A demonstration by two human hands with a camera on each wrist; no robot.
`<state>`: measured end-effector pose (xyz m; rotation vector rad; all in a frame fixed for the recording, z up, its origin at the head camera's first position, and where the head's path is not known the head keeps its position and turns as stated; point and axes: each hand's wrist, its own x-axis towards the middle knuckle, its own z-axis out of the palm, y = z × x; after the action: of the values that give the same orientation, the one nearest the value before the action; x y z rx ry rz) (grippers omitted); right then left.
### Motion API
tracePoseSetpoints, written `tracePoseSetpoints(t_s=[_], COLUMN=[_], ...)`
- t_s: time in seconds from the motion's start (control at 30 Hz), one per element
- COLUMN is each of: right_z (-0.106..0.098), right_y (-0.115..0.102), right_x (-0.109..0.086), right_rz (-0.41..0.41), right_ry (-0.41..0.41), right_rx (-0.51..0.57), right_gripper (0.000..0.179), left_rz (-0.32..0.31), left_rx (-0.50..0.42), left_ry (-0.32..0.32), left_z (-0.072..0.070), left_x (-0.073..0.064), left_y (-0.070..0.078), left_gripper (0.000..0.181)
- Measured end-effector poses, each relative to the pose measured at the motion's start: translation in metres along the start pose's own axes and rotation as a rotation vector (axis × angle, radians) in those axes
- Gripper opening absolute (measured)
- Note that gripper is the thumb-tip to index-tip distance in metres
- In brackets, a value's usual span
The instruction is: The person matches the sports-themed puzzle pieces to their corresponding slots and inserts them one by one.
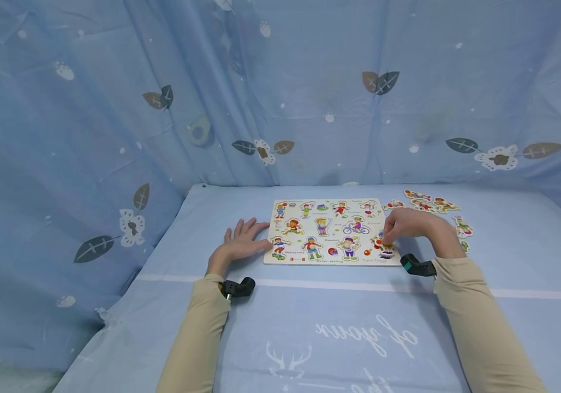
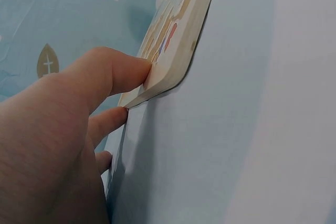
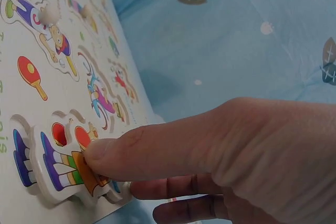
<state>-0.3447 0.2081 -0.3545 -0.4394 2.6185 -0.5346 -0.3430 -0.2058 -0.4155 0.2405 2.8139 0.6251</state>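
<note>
The wooden puzzle board [image 1: 305,228] lies flat with printed children playing sports. At its left edge my left hand [image 1: 241,243] has fingers spread; in the left wrist view the thumb [image 2: 131,73] presses the board's corner and another fingertip touches its edge. My right hand [image 1: 410,222] pinches a table tennis player puzzle piece [image 3: 64,167] at the board's lower right corner. In the right wrist view this piece sits raised and offset over its matching printed recess, feet side still showing beneath. The thumb covers the piece's upper part.
Several loose puzzle pieces [image 1: 423,204] lie on the blue cloth right of the board, with a green one [image 1: 463,226] nearer the right forearm. Other pieces, such as a baseball player [image 3: 44,22] with a round knob, sit in the board. A blue curtain [image 1: 320,109] hangs behind.
</note>
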Motion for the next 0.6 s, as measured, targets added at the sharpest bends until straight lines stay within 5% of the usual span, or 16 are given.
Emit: tracePoseSetpoints(t_s=[0.6], right_z=[0.0031], right_y=[-0.0084], right_x=[-0.0008], right_rz=[0.023], right_ry=[-0.073], right_rx=[0.022], right_gripper=[0.015], left_rz=[-0.007], left_rx=[0.018], left_ry=[-0.001], left_z=[-0.0012], left_x=[-0.0028], left_y=[0.0023], left_gripper=[0.077])
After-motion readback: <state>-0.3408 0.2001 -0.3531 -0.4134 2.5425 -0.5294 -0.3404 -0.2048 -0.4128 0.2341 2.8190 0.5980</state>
